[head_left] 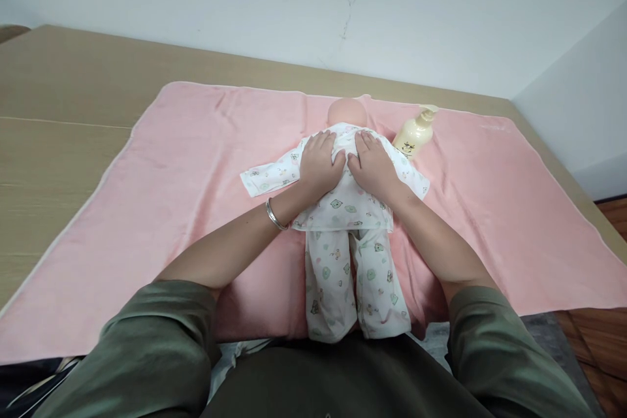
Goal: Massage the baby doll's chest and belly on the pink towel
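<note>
A baby doll [347, 111] lies on a pink blanket, its bald head toward the wall and no face showing. It wears a white printed top [350, 208] and matching trousers [333, 281], with the sleeves spread to both sides. My left hand [321, 163] rests flat on the left part of the doll's upper body, fingers stretched toward its head. On the right part, my right hand [373, 164] lies flat in the same way. The two thumbs are close together near the middle. A silver bangle [275, 214] circles my left wrist.
The pink blanket [196, 163] covers much of a tan table [73, 85] and hangs toward me at the front. A cream pump bottle [415, 133] leans or stands right of the doll, beside its sleeve. A white wall [220, 6] rises behind the table.
</note>
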Demonstrator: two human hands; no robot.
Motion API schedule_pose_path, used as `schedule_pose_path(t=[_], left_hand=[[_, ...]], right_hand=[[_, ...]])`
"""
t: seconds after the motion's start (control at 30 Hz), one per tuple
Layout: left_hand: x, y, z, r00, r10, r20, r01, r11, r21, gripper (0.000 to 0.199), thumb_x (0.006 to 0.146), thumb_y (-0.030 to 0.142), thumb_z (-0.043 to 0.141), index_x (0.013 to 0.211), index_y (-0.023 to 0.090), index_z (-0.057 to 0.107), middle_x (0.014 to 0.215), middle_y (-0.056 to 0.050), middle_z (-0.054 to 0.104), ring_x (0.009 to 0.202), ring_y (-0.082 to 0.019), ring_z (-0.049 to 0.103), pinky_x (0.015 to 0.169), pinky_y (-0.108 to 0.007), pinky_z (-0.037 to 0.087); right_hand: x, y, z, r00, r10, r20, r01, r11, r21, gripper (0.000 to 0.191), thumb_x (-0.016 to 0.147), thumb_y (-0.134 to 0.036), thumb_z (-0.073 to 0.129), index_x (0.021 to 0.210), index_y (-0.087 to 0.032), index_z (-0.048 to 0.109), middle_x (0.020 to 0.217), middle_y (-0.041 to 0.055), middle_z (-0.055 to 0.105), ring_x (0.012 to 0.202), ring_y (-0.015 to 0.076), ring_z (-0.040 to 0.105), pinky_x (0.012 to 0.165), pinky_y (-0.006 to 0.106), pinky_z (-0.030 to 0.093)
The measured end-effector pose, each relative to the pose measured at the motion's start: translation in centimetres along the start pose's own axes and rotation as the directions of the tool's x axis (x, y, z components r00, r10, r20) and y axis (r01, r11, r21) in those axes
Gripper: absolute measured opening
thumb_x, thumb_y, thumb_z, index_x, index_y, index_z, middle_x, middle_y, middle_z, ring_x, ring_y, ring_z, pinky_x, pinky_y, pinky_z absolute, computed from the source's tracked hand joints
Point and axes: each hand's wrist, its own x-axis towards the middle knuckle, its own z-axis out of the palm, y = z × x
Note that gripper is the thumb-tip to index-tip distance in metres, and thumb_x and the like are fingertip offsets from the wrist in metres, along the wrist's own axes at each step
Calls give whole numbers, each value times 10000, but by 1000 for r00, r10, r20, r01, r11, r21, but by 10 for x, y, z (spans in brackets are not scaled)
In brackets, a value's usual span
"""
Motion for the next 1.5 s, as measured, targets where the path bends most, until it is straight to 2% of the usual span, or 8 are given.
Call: schedule_pose_path(t=[0.17, 0.3, 0.5, 0.63, 0.8, 0.9, 1.17, 1.5], left_hand=[[-1, 2, -1, 999, 34, -33, -33, 998, 53, 557, 907, 348, 376, 1280, -5, 592, 1317, -202, 575, 1283, -317, 510, 1139, -496, 374], [-4, 5, -4, 993, 97, -62, -91, 991, 94, 506, 928, 322, 331, 1191, 17, 636, 1219, -205, 628, 1214, -306, 559, 1086, -494, 424], [0, 4, -3, 999, 53, -6, -52, 993, 102, 552, 907, 339, 365, 1260, -21, 589, 1306, -229, 570, 1264, -347, 511, 1119, -533, 386], [1, 3, -4, 999, 40, 20, -42, 989, 141, 563, 909, 345, 367, 1255, -43, 584, 1321, -244, 552, 1282, -362, 494, 1126, -528, 379], [-3, 5, -6, 994, 91, -63, -79, 983, 167, 432, 917, 357, 355, 1015, 57, 650, 1105, -208, 645, 1063, -317, 600, 979, -487, 481], [-3, 5, -6, 994, 82, -73, -70, 987, 145, 413, 913, 353, 363, 1011, 66, 642, 1101, -205, 641, 1059, -316, 594, 972, -483, 481], [1, 0, -1, 999, 54, -4, -53, 994, 96, 536, 903, 359, 404, 1262, 0, 575, 1325, -232, 551, 1270, -355, 498, 1110, -522, 383], [-5, 3, -4, 988, 94, -119, -84, 992, 91, 389, 917, 340, 380, 1041, 83, 644, 1139, -171, 656, 1100, -279, 602, 988, -434, 476]], right_hand=[[0, 4, -6, 999, -4, 33, 5, 1000, -19, 613, 1009, -262, 360, 1528, 60, 308, 1545, 195, 268, 1460, 284, 225, 1232, 404, 155], [1, 10, -13, 993, -34, 115, 33, 999, 10, 636, 1032, -350, 398, 1563, -19, 284, 1572, 140, 223, 1481, 251, 188, 1238, 395, 156], [-17, -16, -16, 998, 60, -25, -63, 988, -143, 513, 1042, -261, 382, 1403, 89, 482, 1397, 233, 469, 1346, 325, 414, 1180, 417, 265], [-24, -25, -18, 998, 61, -26, -65, 981, -182, 463, 1049, -250, 358, 1314, 70, 563, 1339, 232, 522, 1307, 326, 457, 1151, 410, 306], [-10, -7, -16, 995, 80, 53, -74, 993, -91, 572, 1046, -308, 376, 1488, 55, 395, 1487, 198, 374, 1425, 292, 315, 1204, 395, 247], [-6, -4, -14, 994, 83, 68, -78, 994, -70, 607, 1045, -323, 369, 1508, 68, 347, 1515, 203, 321, 1448, 291, 268, 1218, 395, 219], [-25, -25, -17, 996, 86, -12, -86, 975, -206, 535, 1056, -271, 366, 1432, 99, 452, 1406, 252, 450, 1351, 332, 409, 1177, 406, 269], [-12, -15, -16, 996, 92, 9, -90, 989, -118, 545, 1038, -273, 422, 1471, 59, 426, 1466, 213, 393, 1405, 302, 350, 1201, 383, 247]])
